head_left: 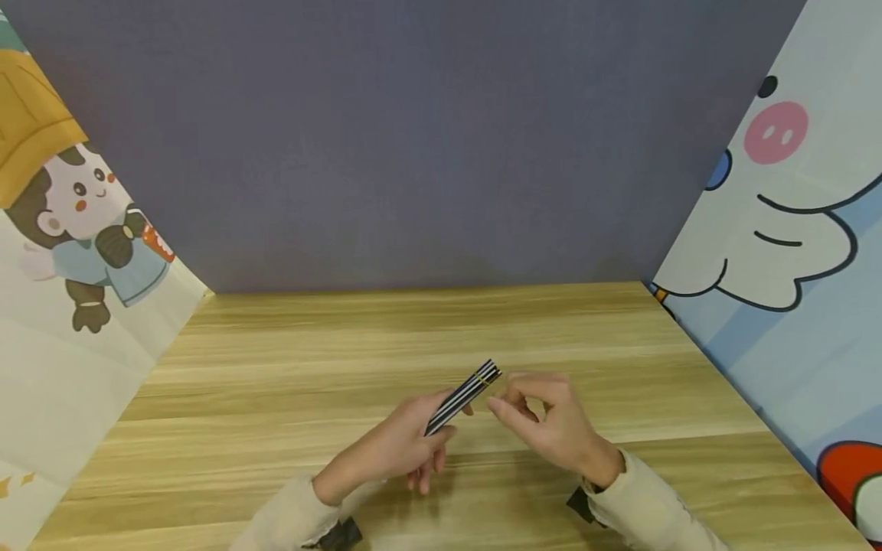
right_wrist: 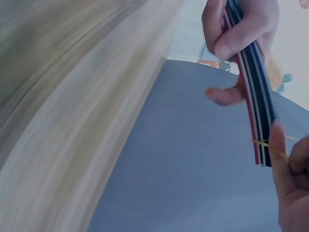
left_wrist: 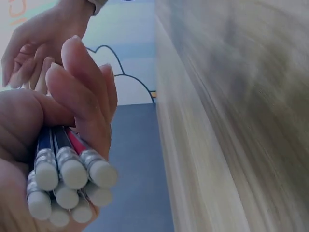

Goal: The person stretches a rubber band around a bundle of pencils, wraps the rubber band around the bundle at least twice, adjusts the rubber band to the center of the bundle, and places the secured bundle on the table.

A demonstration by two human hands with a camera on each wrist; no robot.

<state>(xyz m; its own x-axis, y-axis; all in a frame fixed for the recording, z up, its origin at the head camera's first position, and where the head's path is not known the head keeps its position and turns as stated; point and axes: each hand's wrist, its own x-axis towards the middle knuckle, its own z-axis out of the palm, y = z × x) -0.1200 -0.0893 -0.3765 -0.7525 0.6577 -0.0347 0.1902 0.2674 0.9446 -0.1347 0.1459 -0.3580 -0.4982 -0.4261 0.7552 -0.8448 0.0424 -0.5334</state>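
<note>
My left hand (head_left: 403, 436) grips a bundle of striped pencils (head_left: 463, 398) above the table, tilted up to the right. White erasers (left_wrist: 72, 174) in metal ferrules show at the bundle's near end in the left wrist view; there are several. A thin yellow rubber band (right_wrist: 260, 142) goes around the pencils close to their other end. Just right of that end, my right hand (head_left: 554, 421) pinches part of the band with curled fingers. Between bundle and fingers the band is stretched, as the right wrist view shows. Fingers partly hide how far it wraps.
Beneath both hands lies a wood-grain table (head_left: 310, 344). A grey panel (head_left: 413, 153) rises at its back edge. Walls with cartoon prints, a figure in a yellow hat (head_left: 89, 207) and a pink-nosed animal (head_left: 827, 214), flank the table.
</note>
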